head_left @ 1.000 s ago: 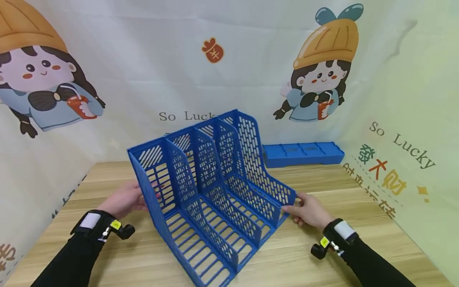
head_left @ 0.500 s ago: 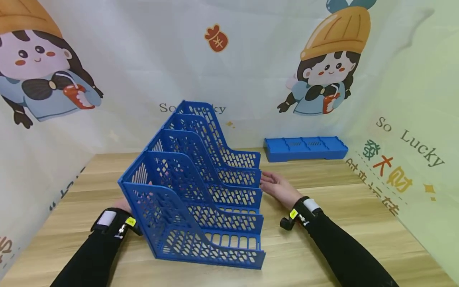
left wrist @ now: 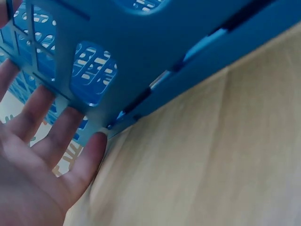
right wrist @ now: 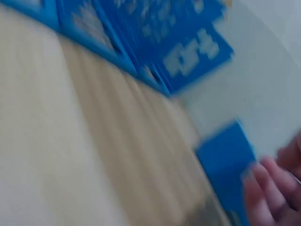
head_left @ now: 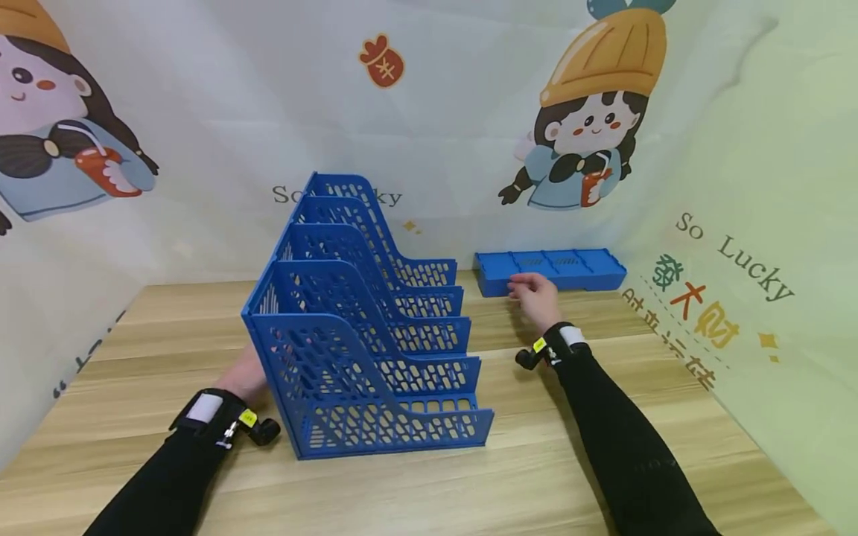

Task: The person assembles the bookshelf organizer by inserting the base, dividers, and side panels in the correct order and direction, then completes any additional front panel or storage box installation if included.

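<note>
A blue plastic file rack [head_left: 362, 350] with several upright perforated dividers stands upright on the wooden table, its low open side to the right. Behind its back panel, my left hand [head_left: 244, 374] is mostly hidden in the head view. The left wrist view shows the spread fingers of that hand [left wrist: 51, 150] touching the slotted back panel [left wrist: 141, 61] near the bottom. My right hand [head_left: 536, 298] holds nothing visible and is extended to the front of a long, low blue plastic piece [head_left: 583, 264] by the wall. Whether its relaxed fingers [right wrist: 261, 188] touch that piece, I cannot tell.
A printed cloth [head_left: 436, 112] hangs behind the wooden table [head_left: 375, 499], with another cloth side [head_left: 757, 246] at the right. Bare tabletop lies in front of the rack and between it and my right forearm.
The rack was tilted with both hands at it, then turned so its low side faces right and set level. My right hand let go and moved away to the low blue piece.
</note>
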Available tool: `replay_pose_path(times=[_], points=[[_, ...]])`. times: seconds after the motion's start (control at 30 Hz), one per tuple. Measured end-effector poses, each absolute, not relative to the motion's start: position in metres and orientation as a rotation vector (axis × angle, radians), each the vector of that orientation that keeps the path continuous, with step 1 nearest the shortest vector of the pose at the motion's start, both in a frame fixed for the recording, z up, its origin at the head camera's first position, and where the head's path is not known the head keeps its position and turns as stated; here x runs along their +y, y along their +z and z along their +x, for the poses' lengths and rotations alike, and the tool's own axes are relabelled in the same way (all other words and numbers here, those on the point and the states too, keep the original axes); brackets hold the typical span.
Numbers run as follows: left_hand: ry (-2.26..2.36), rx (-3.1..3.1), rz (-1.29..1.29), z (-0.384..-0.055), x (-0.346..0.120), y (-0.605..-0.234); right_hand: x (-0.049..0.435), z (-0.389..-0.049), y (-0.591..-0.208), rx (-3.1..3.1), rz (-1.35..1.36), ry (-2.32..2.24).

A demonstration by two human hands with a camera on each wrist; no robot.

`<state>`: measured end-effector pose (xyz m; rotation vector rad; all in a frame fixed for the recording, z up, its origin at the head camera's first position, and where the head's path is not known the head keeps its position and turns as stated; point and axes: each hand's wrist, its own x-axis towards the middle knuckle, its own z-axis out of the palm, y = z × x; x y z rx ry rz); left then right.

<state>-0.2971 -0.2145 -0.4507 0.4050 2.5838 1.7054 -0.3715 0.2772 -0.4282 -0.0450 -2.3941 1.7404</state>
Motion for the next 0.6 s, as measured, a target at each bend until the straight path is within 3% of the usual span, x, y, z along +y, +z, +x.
replay_pose_path(times=[0.27, 0.47, 0.6], points=[[1.749, 2.611, 0.484, -0.303, -0.213, -0.455, 0.332, -0.395, -0.415, -2.918, -0.128, 0.707], [1.785, 2.492, 0.341, -0.298, -0.210, -0.457, 0.343, -0.390, -0.421, -3.071, -0.115, 0.376], [1.800, 2.541, 0.399, -0.302, -0.210, -0.454, 0.333, -0.375, -0.411, -3.050, -0.090, 0.177]])
